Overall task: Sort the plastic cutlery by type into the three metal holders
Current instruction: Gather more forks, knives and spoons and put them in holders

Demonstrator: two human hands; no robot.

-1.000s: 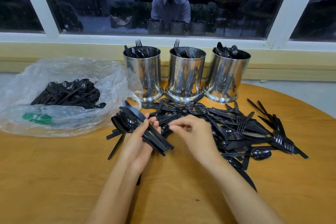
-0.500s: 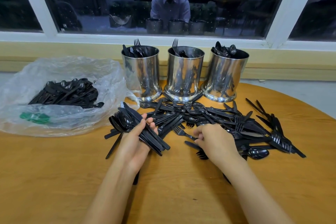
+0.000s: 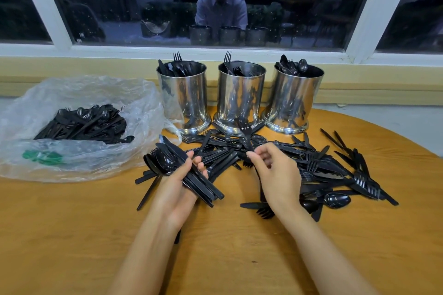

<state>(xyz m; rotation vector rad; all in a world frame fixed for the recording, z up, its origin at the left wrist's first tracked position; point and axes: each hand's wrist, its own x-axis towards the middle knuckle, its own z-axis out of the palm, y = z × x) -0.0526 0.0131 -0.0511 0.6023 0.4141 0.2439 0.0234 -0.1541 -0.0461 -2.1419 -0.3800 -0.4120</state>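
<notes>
The three metal holders at the far tabletop edge are only partly filled, while a big loose pile lies near them and a plastic bag at left holds more; the left hand has its grip closed round a bundle, and the right hand pinches a fork.

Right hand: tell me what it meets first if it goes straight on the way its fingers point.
Probably the loose cutlery pile just past the right hand; beyond it, the middle holder. Height is unclear.
</notes>
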